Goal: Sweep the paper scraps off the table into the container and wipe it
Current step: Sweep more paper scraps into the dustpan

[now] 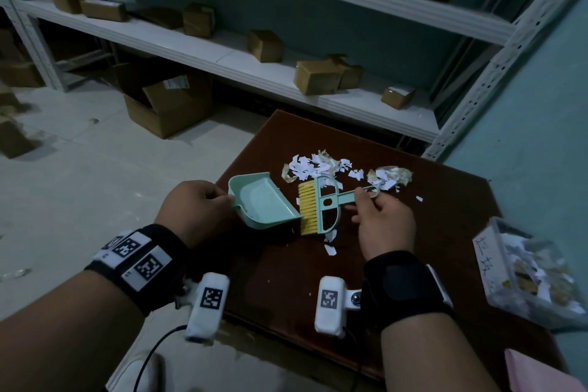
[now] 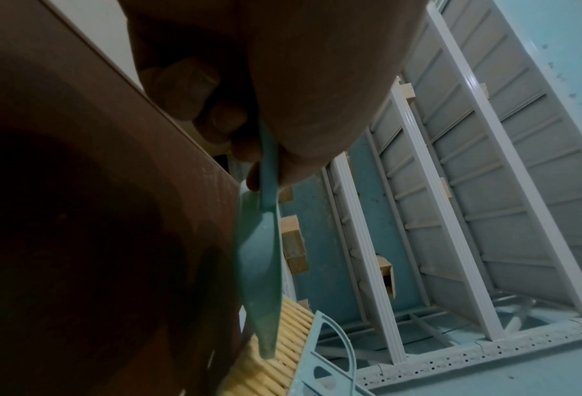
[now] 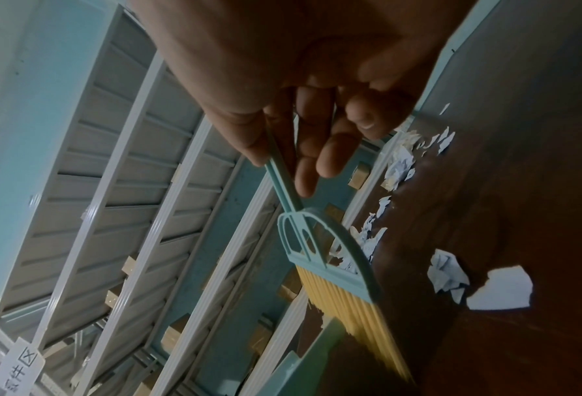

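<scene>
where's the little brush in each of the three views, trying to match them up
Head: brush centre, on the table, bristles at the dustpan lip, right hand holding its handle.
Left wrist: bottom centre, bristles behind the dustpan edge.
Right wrist: centre to lower right, handle between the fingers.
Shared landmark: the yellow bristles meeting the dustpan.

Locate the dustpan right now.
Head view: the dustpan sits on the table's left part, handle gripped by the left hand, its open lip against the brush's yellow bristles.
</scene>
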The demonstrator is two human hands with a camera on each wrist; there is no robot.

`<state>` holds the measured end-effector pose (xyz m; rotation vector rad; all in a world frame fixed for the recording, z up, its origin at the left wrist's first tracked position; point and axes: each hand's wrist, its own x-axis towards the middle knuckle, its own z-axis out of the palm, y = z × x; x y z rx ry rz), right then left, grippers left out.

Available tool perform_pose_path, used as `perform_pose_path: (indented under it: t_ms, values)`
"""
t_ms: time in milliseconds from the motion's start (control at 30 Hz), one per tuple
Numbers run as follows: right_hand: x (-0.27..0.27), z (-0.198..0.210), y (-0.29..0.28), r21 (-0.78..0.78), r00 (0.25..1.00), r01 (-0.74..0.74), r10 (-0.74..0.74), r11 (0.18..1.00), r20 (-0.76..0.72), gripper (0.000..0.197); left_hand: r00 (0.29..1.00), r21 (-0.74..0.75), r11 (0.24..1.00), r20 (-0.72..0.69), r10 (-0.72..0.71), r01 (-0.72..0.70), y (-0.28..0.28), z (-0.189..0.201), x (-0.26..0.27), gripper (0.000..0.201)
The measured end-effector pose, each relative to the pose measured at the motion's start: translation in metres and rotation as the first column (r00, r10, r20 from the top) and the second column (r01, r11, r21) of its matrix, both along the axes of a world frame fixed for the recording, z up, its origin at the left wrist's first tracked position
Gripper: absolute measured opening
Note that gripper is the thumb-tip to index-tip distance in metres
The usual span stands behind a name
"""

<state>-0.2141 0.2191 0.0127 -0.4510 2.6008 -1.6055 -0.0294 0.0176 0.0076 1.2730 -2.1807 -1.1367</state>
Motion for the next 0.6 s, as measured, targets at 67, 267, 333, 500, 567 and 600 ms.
perform_pose_path:
  t_ms: [67, 267, 333, 500, 567, 600]
  values:
    - [-0.005, 0.001, 0.003, -0.018, 1.000, 0.015, -0.016, 1.000, -0.002, 0.033, 1.000, -0.004, 1.000, 0.009, -0.014, 0.014, 0.002, 0.001, -0.007, 0.025]
    - [-0.029, 0.012, 0.022, -0.044, 0.995, 0.082, -0.084, 0.996, -0.049, 0.031, 1.000, 0.014, 1.000, 0.027, -0.013, 0.012, 0.008, 0.004, -0.023, 0.023]
    - [-0.039, 0.017, 0.029, -0.033, 0.993, 0.103, -0.105, 0.994, -0.061, 0.031, 1.000, 0.021, 1.000, 0.029, -0.010, 0.009, 0.008, 0.005, -0.024, 0.024]
    - [-0.086, 0.041, 0.042, 0.097, 0.983, 0.116, -0.101, 0.988, -0.151, 0.033, 0.999, 0.019, 0.999, 0.021, -0.040, 0.040, 0.006, 0.010, -0.032, 0.026]
    - [-0.118, 0.052, 0.041, 0.233, 0.964, 0.146, -0.085, 0.962, -0.253, 0.039, 0.999, 0.023, 0.998, 0.005, -0.052, 0.052, 0.006, 0.011, -0.037, 0.027]
    - [-0.133, 0.057, 0.040, 0.279, 0.952, 0.164, -0.077, 0.946, -0.296, 0.040, 0.998, 0.036, 0.998, 0.000, -0.058, 0.058, 0.006, 0.011, -0.039, 0.027]
